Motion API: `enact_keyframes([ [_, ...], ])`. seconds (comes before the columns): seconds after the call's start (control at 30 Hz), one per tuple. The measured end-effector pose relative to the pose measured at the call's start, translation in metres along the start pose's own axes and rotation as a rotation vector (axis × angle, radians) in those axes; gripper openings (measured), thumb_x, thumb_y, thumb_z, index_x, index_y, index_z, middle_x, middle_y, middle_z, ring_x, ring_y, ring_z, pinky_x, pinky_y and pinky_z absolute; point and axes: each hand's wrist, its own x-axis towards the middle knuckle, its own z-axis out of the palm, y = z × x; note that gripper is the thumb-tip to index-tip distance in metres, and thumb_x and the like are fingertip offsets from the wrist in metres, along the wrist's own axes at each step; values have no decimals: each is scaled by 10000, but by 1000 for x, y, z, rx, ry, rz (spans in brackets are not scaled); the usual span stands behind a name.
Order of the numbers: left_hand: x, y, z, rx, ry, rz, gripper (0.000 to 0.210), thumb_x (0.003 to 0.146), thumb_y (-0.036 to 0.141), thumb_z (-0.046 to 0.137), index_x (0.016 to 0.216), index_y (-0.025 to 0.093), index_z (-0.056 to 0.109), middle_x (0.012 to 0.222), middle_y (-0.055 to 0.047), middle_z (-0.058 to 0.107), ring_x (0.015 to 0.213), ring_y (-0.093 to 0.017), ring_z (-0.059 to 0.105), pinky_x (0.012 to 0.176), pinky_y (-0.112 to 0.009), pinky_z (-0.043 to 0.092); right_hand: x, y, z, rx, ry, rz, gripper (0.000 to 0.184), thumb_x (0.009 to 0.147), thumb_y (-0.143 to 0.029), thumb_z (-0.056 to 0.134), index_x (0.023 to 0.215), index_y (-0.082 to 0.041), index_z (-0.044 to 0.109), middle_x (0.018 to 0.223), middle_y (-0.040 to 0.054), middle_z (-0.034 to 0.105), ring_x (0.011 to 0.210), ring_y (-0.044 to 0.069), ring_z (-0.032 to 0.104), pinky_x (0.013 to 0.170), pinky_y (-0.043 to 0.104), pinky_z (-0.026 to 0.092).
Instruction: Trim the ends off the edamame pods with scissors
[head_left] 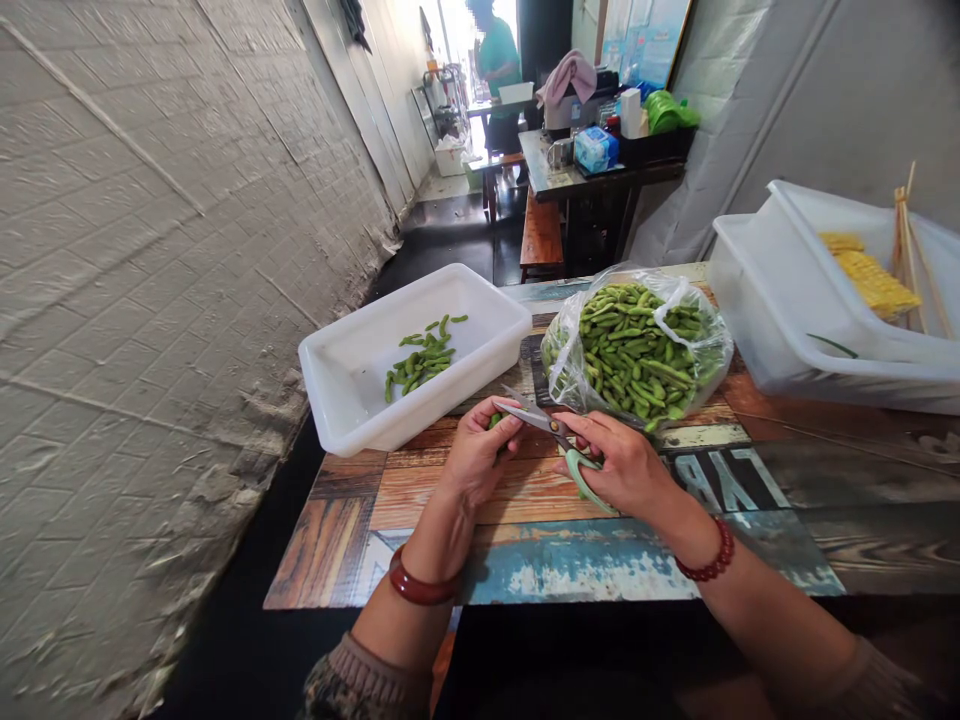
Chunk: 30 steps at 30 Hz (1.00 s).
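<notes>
My right hand [619, 462] grips a pair of scissors [553, 425] with pale green handles, its blades parted and pointing left. Between the fingers of my left hand [480, 450] is a green edamame pod [495, 420], partly hidden by the fingertips and close to the blades. Beyond my left hand stands a white plastic tub [345, 390] with a small heap of edamame pods [424, 362] inside. A clear plastic bag [562, 345], open at the top and full of pods, sits just past my right hand.
Everything rests on a patchwork wooden table [442, 490]. Stacked white bins [757, 290] at the right hold yellow packets [870, 280] and wooden sticks [905, 250]. A brick wall [150, 300] runs along the left. Farther back are a bench [541, 235], a cluttered table [555, 180] and a person [499, 60].
</notes>
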Motion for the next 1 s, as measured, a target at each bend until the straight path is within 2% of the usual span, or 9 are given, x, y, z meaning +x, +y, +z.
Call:
enact_keyframes([
  [0.2, 1, -2, -2, 11, -24, 18, 283, 644, 286, 849, 813, 157, 663, 643, 33, 617, 456, -29, 437, 408, -136, 267, -1, 2, -1, -34, 6, -22, 506, 846, -297, 693, 1329, -248, 549, 984, 39, 635, 837, 184, 632, 746, 286, 543],
  [0.53, 1, 0, 0, -3, -54, 13, 239, 695, 265, 794, 788, 135, 616, 685, -4, 648, 469, -29, 440, 418, -135, 263, 1, 2, 1, -48, 42, -65, 455, 866, -277, 671, 1308, -248, 565, 951, 40, 667, 810, 185, 658, 756, 295, 558],
  [0.7, 5, 1, -3, -85, -119, -61, 259, 706, 283, 766, 867, 162, 604, 753, -2, 625, 474, -37, 437, 387, -133, 228, 3, 7, 2, -11, 158, -46, 439, 853, -316, 690, 1271, -214, 598, 953, 58, 693, 763, 177, 657, 722, 291, 576],
  [0.8, 5, -1, -2, -46, -141, -78, 269, 727, 332, 767, 785, 151, 577, 666, 31, 546, 444, -22, 382, 385, -133, 207, 4, 9, 2, -10, 219, -52, 435, 855, -333, 688, 1263, -208, 607, 944, 64, 697, 728, 172, 647, 705, 298, 580],
  [0.9, 2, -1, 3, 42, -117, -44, 343, 744, 401, 758, 698, 149, 530, 606, 53, 490, 419, -12, 339, 399, -139, 224, 5, 8, 1, -3, 242, -65, 431, 854, -334, 692, 1257, -205, 612, 941, 69, 699, 724, 174, 649, 713, 309, 585],
  [1.0, -2, 12, 9, 105, -38, 56, 371, 742, 454, 748, 701, 163, 521, 577, 68, 453, 408, -17, 321, 391, -144, 204, 6, 5, 0, 10, 252, -77, 436, 850, -329, 699, 1259, -206, 612, 972, 81, 708, 733, 179, 660, 739, 328, 592],
])
